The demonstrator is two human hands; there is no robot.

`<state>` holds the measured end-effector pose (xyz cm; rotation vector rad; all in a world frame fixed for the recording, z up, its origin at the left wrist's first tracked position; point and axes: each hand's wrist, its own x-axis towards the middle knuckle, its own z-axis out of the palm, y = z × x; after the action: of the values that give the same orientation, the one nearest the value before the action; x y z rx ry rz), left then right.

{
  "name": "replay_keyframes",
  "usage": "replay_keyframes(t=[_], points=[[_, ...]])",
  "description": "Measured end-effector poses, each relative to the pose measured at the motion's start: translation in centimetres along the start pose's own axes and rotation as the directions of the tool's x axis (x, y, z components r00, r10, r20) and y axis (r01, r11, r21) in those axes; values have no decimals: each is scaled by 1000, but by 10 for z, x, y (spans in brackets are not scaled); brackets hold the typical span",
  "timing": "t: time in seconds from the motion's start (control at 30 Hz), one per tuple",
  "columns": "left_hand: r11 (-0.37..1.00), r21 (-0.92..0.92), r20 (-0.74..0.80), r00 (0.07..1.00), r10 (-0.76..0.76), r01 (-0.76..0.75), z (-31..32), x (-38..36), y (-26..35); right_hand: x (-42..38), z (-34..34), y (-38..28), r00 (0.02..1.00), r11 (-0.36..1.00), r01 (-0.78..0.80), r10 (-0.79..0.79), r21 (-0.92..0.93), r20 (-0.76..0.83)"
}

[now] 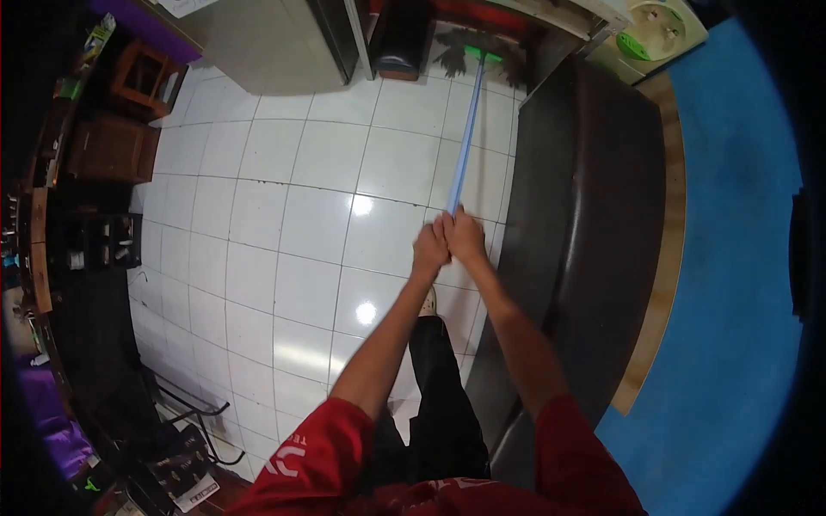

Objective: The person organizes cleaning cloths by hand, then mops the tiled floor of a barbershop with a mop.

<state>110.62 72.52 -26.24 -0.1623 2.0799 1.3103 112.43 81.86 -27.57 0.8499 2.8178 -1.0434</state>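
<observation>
A mop (pixel 467 142) with a light blue handle stretches away from me over the white tiled floor (pixel 301 224). Its green clamp and dark grey strings lie on the floor at the far end, between a dark padded seat and the long bench. My left hand (pixel 430 247) is closed around the handle near its close end. Right beside it, slightly farther up, my right hand (pixel 465 235) also wraps the handle. The two hands touch or nearly touch, and the handle's end is hidden by them.
A dark padded bench (pixel 594 224) runs along the right. Ahead stand a grey cabinet (pixel 267 47) and a small black seat (pixel 402 43). A basin (pixel 662 34) is at the upper right. Wooden furniture (pixel 112 148), a black rack (pixel 103 241) and a metal-legged chair (pixel 185 404) line the left.
</observation>
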Motion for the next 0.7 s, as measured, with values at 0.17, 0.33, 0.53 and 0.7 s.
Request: replay_keyframes(t=[0.17,0.33,0.53,0.7], points=[[982,-109,42,987,-153,157,-20,-3,5,24,-12,-12,927,922,-259,152,288,344],[988,127,56,994,-93,85,-79,-137,-85,-94,93,-12,909,750,-373,178,547,377],[947,310,-151,988,-38,84,-153,-395,-210,-339,134,-65,615,212,-788,296,577,731],[863,389,-266,936,-231,324,-201,-643,-295,-541,167,-59,467,162,-884,264,438,844]])
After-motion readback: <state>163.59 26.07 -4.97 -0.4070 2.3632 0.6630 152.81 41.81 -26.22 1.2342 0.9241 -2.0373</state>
